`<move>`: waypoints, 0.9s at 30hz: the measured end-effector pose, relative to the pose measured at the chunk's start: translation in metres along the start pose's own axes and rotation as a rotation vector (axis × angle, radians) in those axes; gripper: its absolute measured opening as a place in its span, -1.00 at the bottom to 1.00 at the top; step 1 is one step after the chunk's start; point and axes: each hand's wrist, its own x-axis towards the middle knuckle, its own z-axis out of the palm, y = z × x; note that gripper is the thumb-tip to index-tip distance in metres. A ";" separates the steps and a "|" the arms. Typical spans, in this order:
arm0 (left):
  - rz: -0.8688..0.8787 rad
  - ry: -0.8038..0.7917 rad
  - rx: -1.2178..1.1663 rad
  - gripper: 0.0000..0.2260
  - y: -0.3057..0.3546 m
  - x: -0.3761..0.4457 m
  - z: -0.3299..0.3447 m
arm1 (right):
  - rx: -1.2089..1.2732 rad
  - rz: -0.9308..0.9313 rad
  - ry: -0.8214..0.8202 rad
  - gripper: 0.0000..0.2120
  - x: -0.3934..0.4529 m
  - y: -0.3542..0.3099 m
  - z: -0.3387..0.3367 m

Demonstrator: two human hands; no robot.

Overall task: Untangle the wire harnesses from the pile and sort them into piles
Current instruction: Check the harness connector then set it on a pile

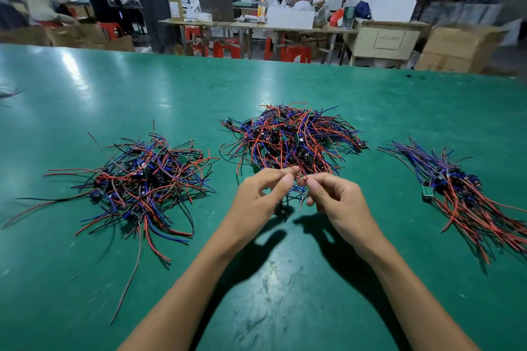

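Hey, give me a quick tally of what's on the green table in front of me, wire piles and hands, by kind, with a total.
Tangled wire piles: 2, the left pile and the middle pile
Tidier, combed-out wire piles: 1, the right pile
Hands pinching wires at the middle pile: 2, the left hand and the right hand
Total: 5

Green table (85, 94) with 3 tangles of red, blue and black wire set across the middle. Central pile (288, 137) just beyond both hands; left hand (261, 196) and right hand (339, 199) meeting at its near edge, fingers closing off that approach. Left pile (142, 179) and right bundle (462, 194) well apart from the centre, with bare lanes of table between. Open table surface nearer the body and along the far side.
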 end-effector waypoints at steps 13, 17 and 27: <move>-0.111 0.480 -0.897 -0.81 0.016 0.013 -0.063 | 0.023 0.091 0.113 -0.79 -0.002 -0.012 0.006; -0.082 0.553 -1.398 -0.61 0.006 0.011 -0.097 | -0.336 0.083 0.455 -0.86 0.003 0.001 -0.012; -0.367 0.157 -0.451 -0.82 0.003 0.006 -0.038 | -0.781 0.147 0.372 -0.80 0.011 0.018 -0.020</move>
